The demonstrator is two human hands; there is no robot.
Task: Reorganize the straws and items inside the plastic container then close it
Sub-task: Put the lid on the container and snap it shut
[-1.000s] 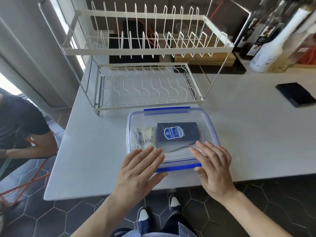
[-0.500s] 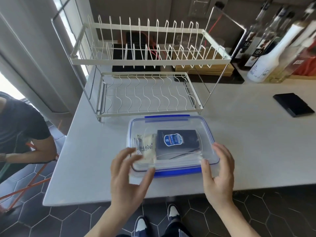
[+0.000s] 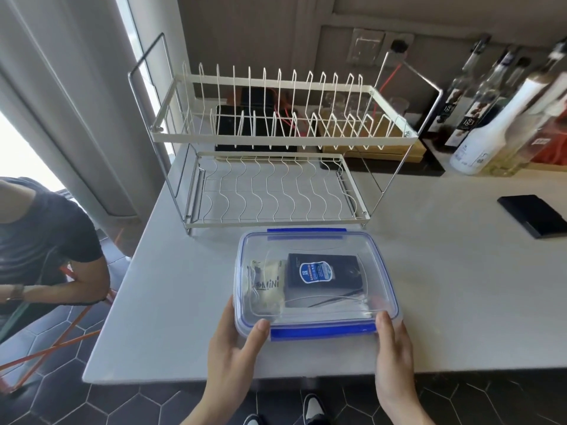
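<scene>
Both hands, left hand and right hand, gripping lidded container.

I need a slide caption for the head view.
Both hands grip the near corners of the lidded plastic container.

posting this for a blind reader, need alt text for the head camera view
Two hands, left hand and right hand, hold the near corners of a lidded clear plastic container with blue clips on a white counter. Inside lie a dark box and a pale packet. An empty wire dish rack stands behind it.
</scene>
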